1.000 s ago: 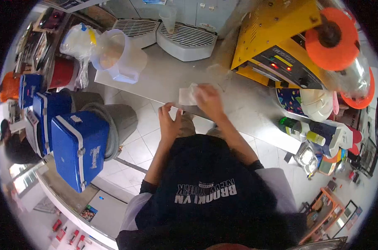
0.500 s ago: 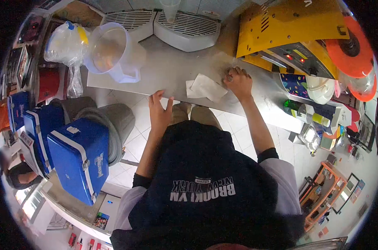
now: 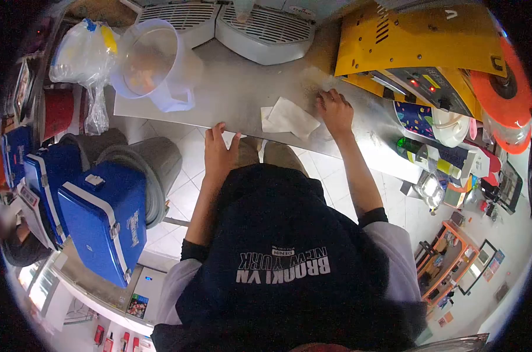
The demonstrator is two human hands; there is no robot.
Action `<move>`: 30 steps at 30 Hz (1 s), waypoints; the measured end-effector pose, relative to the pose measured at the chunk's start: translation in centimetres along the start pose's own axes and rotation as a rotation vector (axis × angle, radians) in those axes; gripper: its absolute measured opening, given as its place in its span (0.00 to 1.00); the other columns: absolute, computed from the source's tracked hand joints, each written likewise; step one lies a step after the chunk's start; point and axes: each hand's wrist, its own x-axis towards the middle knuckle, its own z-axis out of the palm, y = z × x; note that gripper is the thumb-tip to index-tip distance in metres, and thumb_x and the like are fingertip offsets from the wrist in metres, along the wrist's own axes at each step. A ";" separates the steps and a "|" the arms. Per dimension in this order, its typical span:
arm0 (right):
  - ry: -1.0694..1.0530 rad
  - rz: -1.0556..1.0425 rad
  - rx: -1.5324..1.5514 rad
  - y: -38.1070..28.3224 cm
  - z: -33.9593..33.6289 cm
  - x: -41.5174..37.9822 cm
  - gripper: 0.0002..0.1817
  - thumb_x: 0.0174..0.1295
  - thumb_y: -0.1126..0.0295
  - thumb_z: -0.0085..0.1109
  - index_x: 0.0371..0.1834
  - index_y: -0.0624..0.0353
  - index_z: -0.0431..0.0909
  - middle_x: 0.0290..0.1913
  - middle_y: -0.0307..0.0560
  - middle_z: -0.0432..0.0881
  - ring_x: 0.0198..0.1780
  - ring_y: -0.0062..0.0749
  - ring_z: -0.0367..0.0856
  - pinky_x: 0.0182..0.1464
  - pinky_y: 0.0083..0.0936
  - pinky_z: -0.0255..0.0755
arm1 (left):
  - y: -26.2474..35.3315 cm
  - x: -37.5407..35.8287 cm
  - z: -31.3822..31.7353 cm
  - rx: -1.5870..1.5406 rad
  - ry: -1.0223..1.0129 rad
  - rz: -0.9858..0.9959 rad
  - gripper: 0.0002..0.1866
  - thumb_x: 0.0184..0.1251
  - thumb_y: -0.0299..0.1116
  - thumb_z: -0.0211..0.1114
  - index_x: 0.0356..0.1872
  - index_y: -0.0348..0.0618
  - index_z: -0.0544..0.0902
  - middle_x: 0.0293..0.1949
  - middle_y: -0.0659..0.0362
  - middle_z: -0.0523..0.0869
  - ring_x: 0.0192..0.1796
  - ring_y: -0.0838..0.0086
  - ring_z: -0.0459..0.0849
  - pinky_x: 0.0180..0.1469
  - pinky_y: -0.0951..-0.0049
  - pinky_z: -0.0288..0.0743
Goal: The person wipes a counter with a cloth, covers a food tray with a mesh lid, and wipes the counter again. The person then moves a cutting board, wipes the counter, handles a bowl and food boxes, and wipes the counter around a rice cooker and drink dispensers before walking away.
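Observation:
On the metal counter (image 3: 231,88) lies a folded white paper napkin (image 3: 289,120), close to the front edge. My right hand (image 3: 336,111) rests on the counter just right of the napkin, apart from it. Its fingers are curled down, and whatever may be under the fingertips is hidden. At the counter's front edge, left of the napkin, is my left hand (image 3: 220,154), its thumb and fingers spread and nothing in it. The fingertips touch or nearly touch the edge.
A translucent plastic jug (image 3: 148,64) and a plastic bag (image 3: 84,56) stand at the left. Grey drip trays (image 3: 266,32) line the back. A yellow machine (image 3: 418,44) fills the right. Blue cases (image 3: 99,220) and a grey bin (image 3: 160,161) are lower left.
The view has shifted slightly, and the jug and cases appear a little further left. Both hands keep nearly the same pose and place on the counter.

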 end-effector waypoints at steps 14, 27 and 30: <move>-0.228 0.244 0.293 -0.5 -1.0 0.2 0.09 0.53 0.63 0.55 0.35 0.51 0.76 0.36 0.44 0.78 0.36 0.42 0.79 0.37 0.37 0.74 | -0.5 0.8 0.8 -0.045 0.015 0.016 0.26 0.53 0.38 0.68 0.48 0.36 0.66 0.42 0.45 0.70 0.42 0.54 0.74 0.45 0.60 0.70; 0.023 0.373 0.357 0.2 -1.0 -3.9 0.06 0.53 0.67 0.60 0.31 0.55 0.75 0.29 0.42 0.77 0.28 0.38 0.77 0.32 0.31 0.71 | -1.4 2.6 0.7 -0.073 -0.130 -0.049 0.33 0.42 0.42 0.74 0.46 0.39 0.64 0.41 0.50 0.69 0.43 0.59 0.71 0.44 0.63 0.69; 0.062 0.328 0.361 1.3 -1.1 -5.5 0.06 0.54 0.67 0.60 0.28 0.56 0.76 0.26 0.43 0.76 0.27 0.38 0.76 0.30 0.30 0.69 | -1.9 2.7 0.9 -0.027 -0.154 -0.068 0.34 0.38 0.39 0.77 0.45 0.42 0.65 0.41 0.52 0.69 0.43 0.61 0.72 0.45 0.64 0.70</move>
